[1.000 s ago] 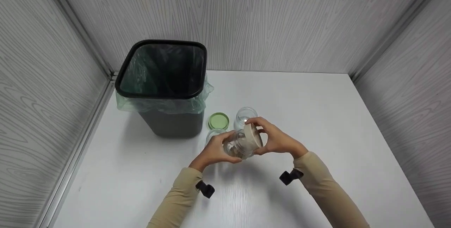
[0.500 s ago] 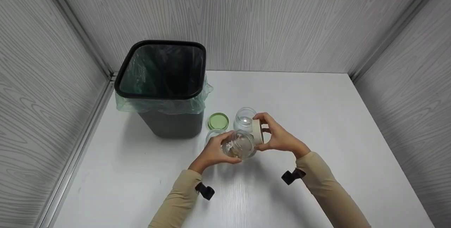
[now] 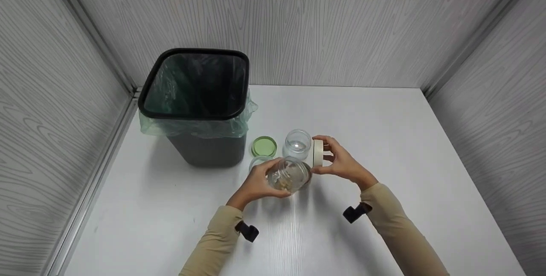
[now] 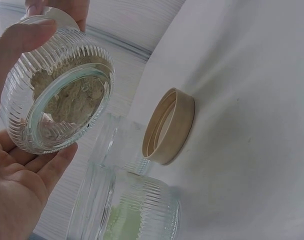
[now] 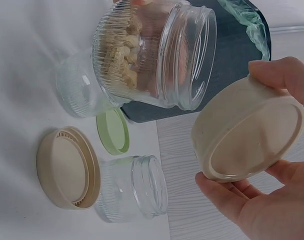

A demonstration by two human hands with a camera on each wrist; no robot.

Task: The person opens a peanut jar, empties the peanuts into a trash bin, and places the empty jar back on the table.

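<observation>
My left hand (image 3: 261, 178) grips a ribbed glass jar (image 3: 290, 175) tilted on its side above the table, mouth toward the right. Beige crumbly contents lie in the jar (image 5: 142, 55), seen through its base (image 4: 59, 102) in the left wrist view. My right hand (image 3: 337, 161) pinches a beige lid (image 3: 318, 153) by its rim, just right of the jar's mouth and apart from it. The lid's hollow underside (image 5: 247, 132) shows in the right wrist view.
A black bin (image 3: 196, 105) with a green liner stands at the back left. By it on the white table lie a green lid (image 3: 264, 146), an empty jar (image 3: 297, 143), a second empty jar (image 5: 132, 187) and another beige lid (image 5: 67, 167).
The beige lid sat at the jar's mouth; my right hand has drawn it off to the right and up. The left hand has kept the jar nearly still.
</observation>
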